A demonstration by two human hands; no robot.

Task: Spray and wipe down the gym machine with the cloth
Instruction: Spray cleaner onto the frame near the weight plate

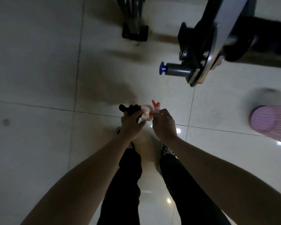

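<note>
Red-triggered pale spray bottle (pixel 147 113) gripped by right hand (pixel 163 125); left hand (pixel 131 123) apparently clutches dark cloth (pixel 130 108).

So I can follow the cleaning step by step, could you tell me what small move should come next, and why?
Probably raise the spray bottle and aim its red nozzle at the gym machine. The right hand grips the bottle's top, the left hand holds the dark cloth beside it, and both are held short of the machine.
</note>
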